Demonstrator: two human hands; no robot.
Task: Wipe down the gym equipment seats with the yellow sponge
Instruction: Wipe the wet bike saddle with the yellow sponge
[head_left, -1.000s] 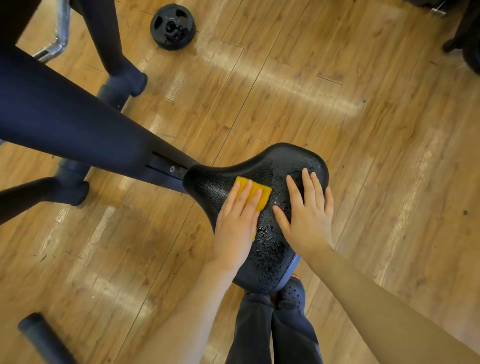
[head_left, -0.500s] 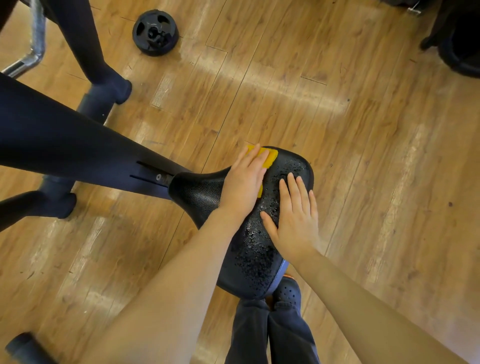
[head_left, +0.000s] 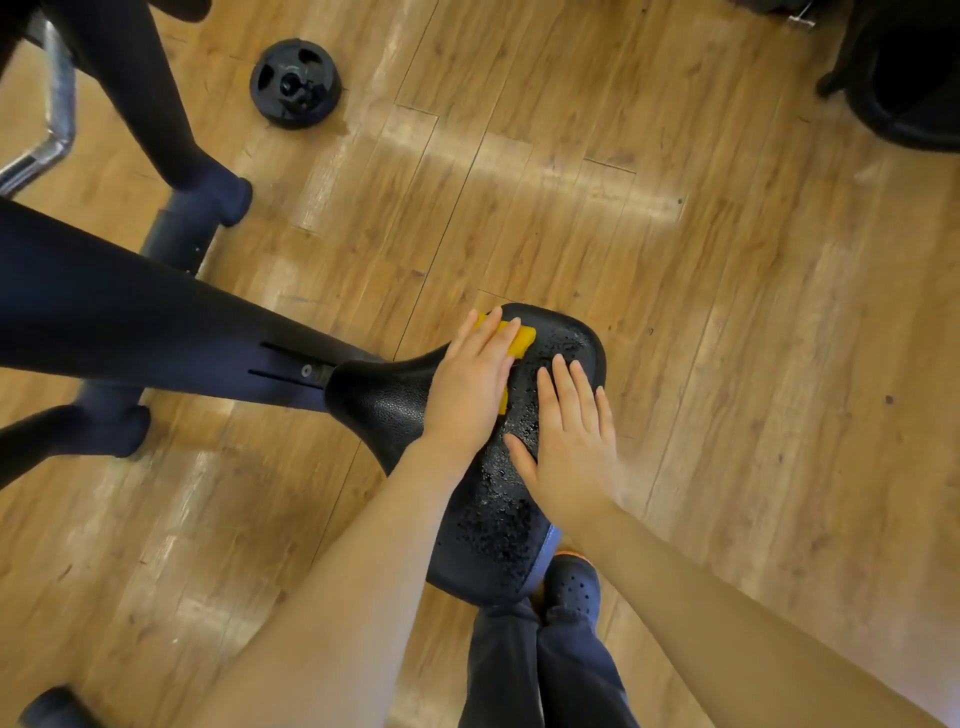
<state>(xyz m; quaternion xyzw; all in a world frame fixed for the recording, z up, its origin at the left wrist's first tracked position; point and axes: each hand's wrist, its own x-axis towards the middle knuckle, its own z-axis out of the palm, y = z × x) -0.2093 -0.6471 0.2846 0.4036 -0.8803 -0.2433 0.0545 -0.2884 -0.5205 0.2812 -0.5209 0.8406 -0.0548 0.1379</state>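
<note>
1. Our left hand (head_left: 470, 384) presses the yellow sponge (head_left: 511, 345) flat, fingers straight, on the far edge of the black seat (head_left: 384, 402).
2. Our right hand (head_left: 571, 447) lies flat on the seat, fingers spread, just beside the sponge.
3. Droplets cover the seat's near half.

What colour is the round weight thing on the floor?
The weight plate is black, lying flat on the wooden floor. The head view shows it.
</note>
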